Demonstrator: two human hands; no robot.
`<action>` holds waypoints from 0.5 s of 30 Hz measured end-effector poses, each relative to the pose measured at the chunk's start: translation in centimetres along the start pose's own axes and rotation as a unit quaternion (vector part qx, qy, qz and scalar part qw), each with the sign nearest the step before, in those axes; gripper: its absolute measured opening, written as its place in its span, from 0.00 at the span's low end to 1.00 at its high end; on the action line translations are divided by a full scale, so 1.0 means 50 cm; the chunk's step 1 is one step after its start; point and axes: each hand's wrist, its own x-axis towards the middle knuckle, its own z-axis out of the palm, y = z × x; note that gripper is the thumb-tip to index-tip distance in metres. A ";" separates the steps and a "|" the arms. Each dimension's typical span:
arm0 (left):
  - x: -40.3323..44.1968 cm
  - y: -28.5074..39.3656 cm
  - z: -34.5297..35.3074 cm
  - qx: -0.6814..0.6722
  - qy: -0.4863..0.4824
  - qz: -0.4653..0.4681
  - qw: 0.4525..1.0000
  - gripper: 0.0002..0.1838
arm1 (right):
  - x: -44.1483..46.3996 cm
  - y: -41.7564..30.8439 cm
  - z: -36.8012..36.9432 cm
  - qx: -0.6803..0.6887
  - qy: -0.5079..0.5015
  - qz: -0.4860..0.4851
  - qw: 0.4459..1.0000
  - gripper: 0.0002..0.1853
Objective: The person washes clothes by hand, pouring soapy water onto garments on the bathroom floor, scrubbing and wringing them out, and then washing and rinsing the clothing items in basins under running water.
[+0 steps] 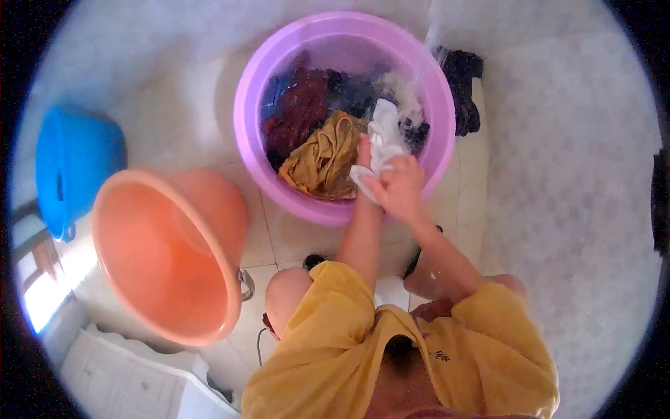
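Pale floor tiles with thin joint lines spread below the hands. Well to their right rises a grey wall with a faint mottled pattern; ahead and to the left of them is another pale grey wall. Far left and nearer the body, a bright opening — reddish-brown framing beside it — throws white glare across the floor.

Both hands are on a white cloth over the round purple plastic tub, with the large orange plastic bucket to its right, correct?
No: the head view shows the large orange plastic bucket to the left of the round purple plastic tub. The left hand and right hand are on the white cloth over it.
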 end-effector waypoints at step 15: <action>0.063 0.084 0.116 0.533 0.151 0.295 0.779 0.30 | 0.217 0.243 0.042 0.229 -0.090 0.211 0.946 0.15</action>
